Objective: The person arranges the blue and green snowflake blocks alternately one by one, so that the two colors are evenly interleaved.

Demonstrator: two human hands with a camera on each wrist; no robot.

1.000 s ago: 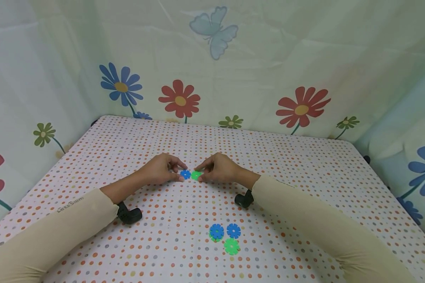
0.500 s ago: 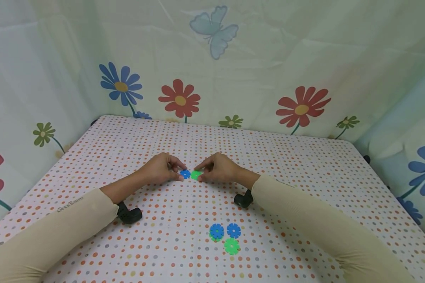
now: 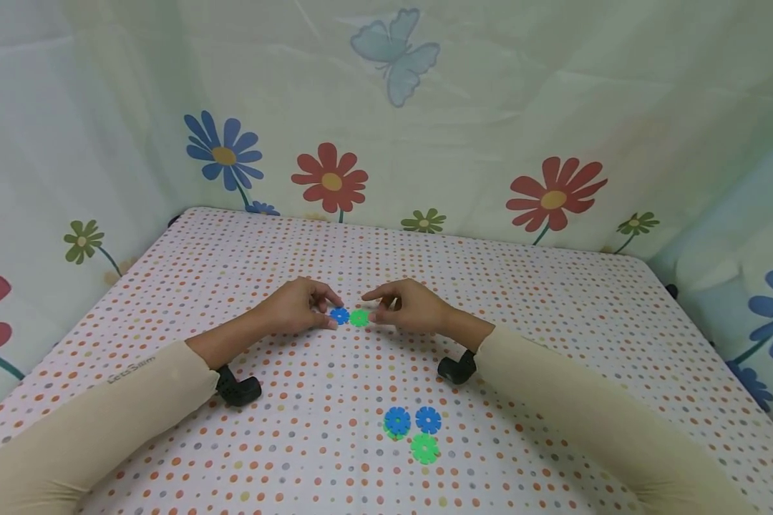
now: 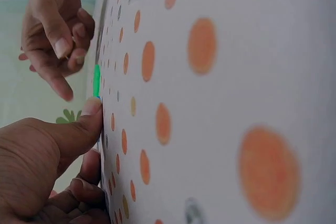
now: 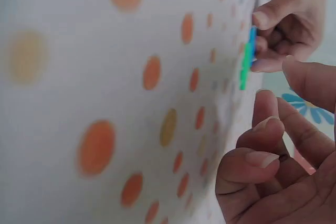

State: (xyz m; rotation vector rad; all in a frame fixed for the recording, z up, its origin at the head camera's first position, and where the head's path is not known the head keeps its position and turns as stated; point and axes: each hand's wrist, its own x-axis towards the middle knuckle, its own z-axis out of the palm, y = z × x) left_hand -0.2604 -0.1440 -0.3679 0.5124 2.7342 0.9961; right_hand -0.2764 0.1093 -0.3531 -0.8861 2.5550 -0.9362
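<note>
My left hand (image 3: pixel 294 307) pinches a blue notched plastic disc (image 3: pixel 339 316) by its edges, thumb on the near side and index finger on the far side. A green notched disc (image 3: pixel 359 318) lies against the blue one's right side. Whether their slots interlock is too small to tell. My right hand (image 3: pixel 414 306) is just right of the green disc, thumb and index finger spread, holding nothing. In the right wrist view a gap separates its fingers from the green disc (image 5: pixel 245 66). The left thumb hides most of the blue disc in the left wrist view.
Nearer on the dotted tablecloth (image 3: pixel 283 443) lie a blue disc (image 3: pixel 428 420), a green disc (image 3: pixel 424 448) and another blue disc (image 3: pixel 396 419) overlapping a green one. A flowered curtain (image 3: pixel 451 129) stands behind the table. Black wrist cameras hang under both sleeves.
My right hand has let go of the green disc and drawn back slightly to the right, its fingers spreading. The left hand keeps its pinch on the blue disc.
</note>
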